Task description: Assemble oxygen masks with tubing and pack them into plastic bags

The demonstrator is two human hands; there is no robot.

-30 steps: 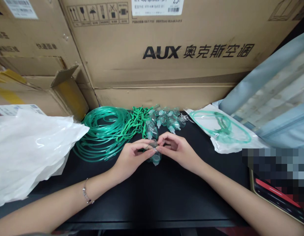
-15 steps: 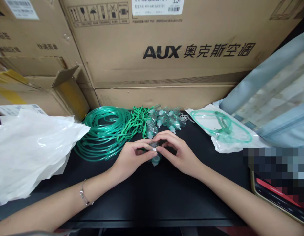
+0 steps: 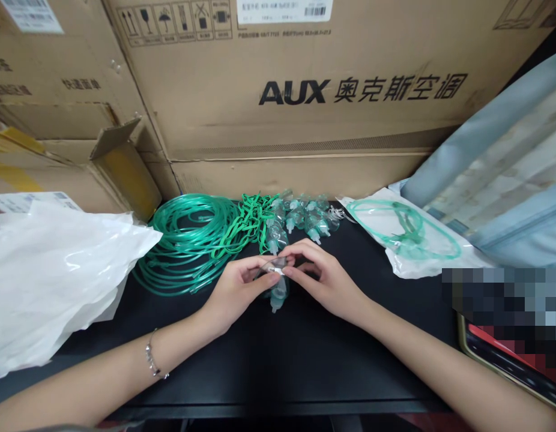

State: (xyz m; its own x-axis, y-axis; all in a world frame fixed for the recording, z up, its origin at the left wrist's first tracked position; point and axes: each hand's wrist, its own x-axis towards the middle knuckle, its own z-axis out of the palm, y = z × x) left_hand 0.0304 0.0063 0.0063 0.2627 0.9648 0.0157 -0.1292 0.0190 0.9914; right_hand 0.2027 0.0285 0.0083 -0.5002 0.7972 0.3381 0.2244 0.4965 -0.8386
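Observation:
A clear green oxygen mask (image 3: 279, 290) is held over the middle of the black table, its connector end pointing down toward me. My left hand (image 3: 242, 289) is closed on the mask's left side, with the thumb near a small white strip (image 3: 276, 271) at its edge. On the other side, my right hand (image 3: 322, 273) pinches the mask's rim by that strip; its fingertips partly hide the rim. Just beyond my fingers lie several more masks (image 3: 314, 223) and a tangle of green elastic straps (image 3: 247, 223).
Coiled green tubing (image 3: 188, 240) lies left of the straps. White plastic bags (image 3: 57, 282) cover the table's left side. At right are a bagged mask with tubing (image 3: 408, 234) and a phone (image 3: 507, 354). Small white strips (image 3: 338, 214) lie behind; a large carton (image 3: 305, 132) closes off the back.
The mask has turned in my hands: its connector end has swung slightly left and down, and more of its rim shows between my fingers. Both hands stay nearly in place.

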